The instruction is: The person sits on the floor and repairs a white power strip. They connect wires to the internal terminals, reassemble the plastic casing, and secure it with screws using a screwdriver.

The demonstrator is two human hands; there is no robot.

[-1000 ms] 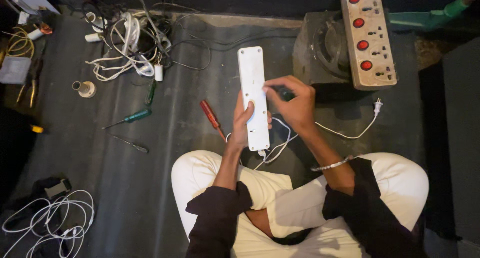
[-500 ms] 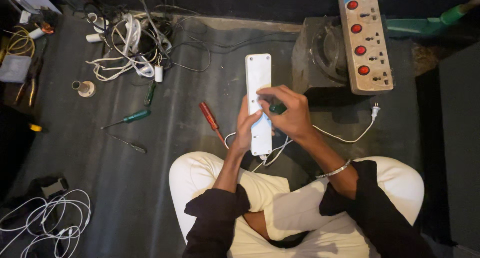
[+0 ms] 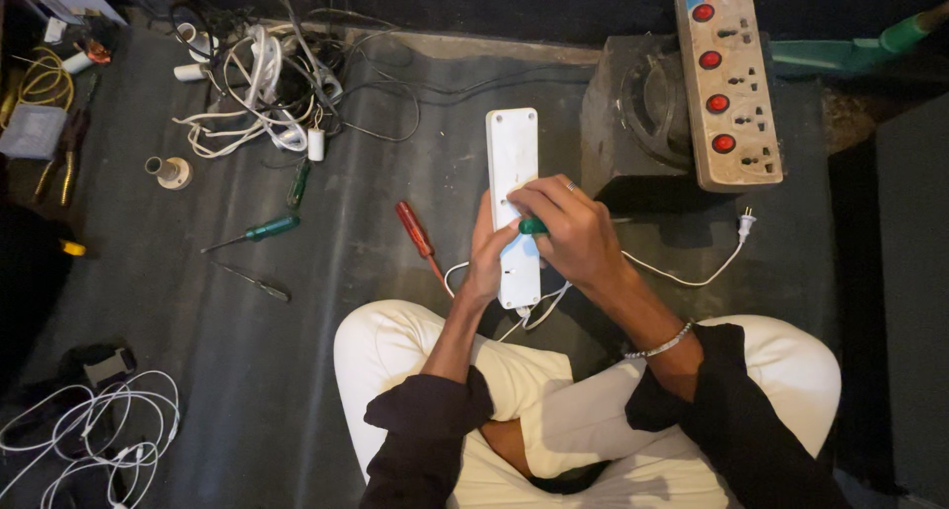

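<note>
Left hand [image 3: 487, 257] is gripping the white power strip [image 3: 513, 188] from the side, holding it just above the lap. Right hand [image 3: 573, 234] is closed around a green-handled screwdriver [image 3: 533, 226], tip probably pressing the strip's back. Red screwdriver [image 3: 416, 230] is lying on the floor nearby.

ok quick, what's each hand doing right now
Left hand: closed on the white power strip.
Right hand: closed on a green-handled screwdriver.

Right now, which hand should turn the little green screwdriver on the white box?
Probably the right hand: it already grips the green screwdriver against the white power strip. The left hand is wrapped around the strip's side, steadying it.
</note>
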